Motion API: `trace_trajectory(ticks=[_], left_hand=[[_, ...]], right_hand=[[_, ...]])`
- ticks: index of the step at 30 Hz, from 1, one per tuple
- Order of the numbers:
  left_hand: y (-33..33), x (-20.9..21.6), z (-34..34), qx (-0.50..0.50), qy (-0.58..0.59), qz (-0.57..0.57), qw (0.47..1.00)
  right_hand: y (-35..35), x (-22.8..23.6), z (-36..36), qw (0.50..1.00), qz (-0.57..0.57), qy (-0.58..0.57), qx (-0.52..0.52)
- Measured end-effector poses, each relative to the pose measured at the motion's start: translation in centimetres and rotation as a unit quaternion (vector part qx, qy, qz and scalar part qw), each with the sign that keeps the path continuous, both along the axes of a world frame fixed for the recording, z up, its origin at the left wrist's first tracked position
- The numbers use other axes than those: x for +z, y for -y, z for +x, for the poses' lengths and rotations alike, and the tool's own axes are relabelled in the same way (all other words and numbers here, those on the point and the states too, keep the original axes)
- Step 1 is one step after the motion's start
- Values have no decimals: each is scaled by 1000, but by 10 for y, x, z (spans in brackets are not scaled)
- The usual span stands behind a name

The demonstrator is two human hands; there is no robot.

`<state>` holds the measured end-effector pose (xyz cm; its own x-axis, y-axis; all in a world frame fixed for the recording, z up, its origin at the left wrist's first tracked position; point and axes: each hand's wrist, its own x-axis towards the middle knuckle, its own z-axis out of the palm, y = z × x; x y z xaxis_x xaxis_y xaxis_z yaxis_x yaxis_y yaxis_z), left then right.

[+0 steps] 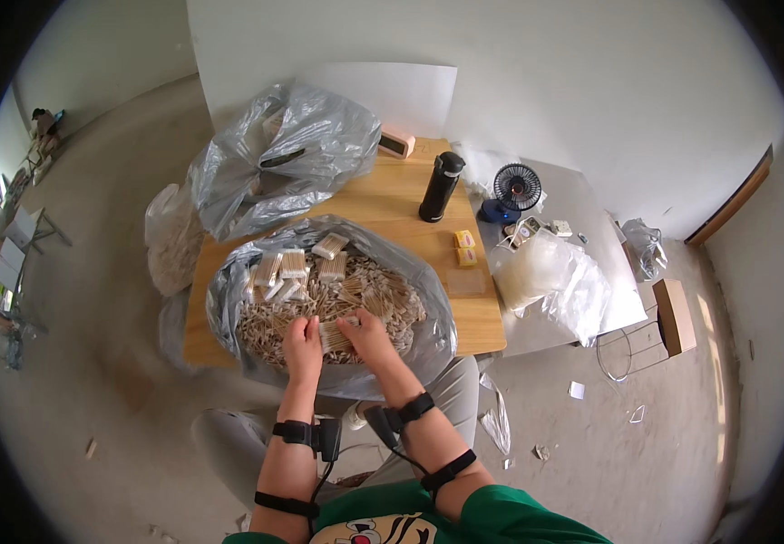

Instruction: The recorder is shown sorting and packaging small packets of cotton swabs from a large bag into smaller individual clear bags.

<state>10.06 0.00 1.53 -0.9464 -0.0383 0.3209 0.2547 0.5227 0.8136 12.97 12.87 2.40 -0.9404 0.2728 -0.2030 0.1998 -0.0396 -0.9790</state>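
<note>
My left hand (pixel 302 346) and my right hand (pixel 370 339) are closed on the two ends of a bundle of cotton swabs (pixel 334 336). The sticks lie side by side between my fingers; whether a clear wrapper covers them I cannot tell. Both hands are at the near side of an open grey plastic bag (pixel 441 319), just above a heap of loose cotton swabs (pixel 383 295). At the far left of the heap lie several packs of cotton swabs (pixel 293 264), stacked unevenly, one pack (pixel 329 245) apart near the bag's far edge.
The bag stands on a wooden table (pixel 392 204). Behind it sits another grey plastic bag (pixel 292 159). To the right are a black flask (pixel 442 188), small yellow boxes (pixel 465 248), a small fan (pixel 516 189) and clear plastic bags (pixel 582 295). A cardboard box (pixel 674 317) lies on the floor.
</note>
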Motion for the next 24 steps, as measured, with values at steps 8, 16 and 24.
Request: trace_trajectory(ticks=[8, 16, 24], left_hand=[[-2, 5, -1, -8, 57, 27, 998], [-10, -2, -1, 7, -28, 20, 999], [32, -13, -23, 88, -23, -2, 996]], right_hand=[[-10, -19, -8, 996, -30, -30, -73], [4, -41, -13, 989, 61, -37, -129], [-24, -28, -21, 964, 222, -46, -142]])
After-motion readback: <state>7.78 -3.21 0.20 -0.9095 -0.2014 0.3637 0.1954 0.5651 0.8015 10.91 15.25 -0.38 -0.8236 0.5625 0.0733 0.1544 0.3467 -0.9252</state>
